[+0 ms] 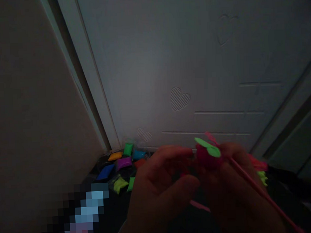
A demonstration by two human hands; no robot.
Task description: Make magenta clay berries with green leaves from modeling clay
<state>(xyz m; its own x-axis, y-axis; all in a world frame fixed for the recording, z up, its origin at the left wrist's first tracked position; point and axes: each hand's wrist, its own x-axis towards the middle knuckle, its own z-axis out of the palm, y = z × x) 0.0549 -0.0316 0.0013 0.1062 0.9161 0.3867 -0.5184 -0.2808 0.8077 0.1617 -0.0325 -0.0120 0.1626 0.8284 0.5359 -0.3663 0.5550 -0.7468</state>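
Lying right of the frame's lower centre, the magenta ball (203,160) is grasped by the right hand (233,189), with the pink rod (275,204) slanted toward the lower right. Left of the ball, the left hand (157,186) is curled; its grip cannot be told.

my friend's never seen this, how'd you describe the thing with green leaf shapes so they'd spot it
Start at the pale door with embossed hearts. Before its lower part, between the bare left hand and bare right hand, is a rounded dark-pink piece. Bright green leaf shapes on top set it apart from the thin pink stick beside it.
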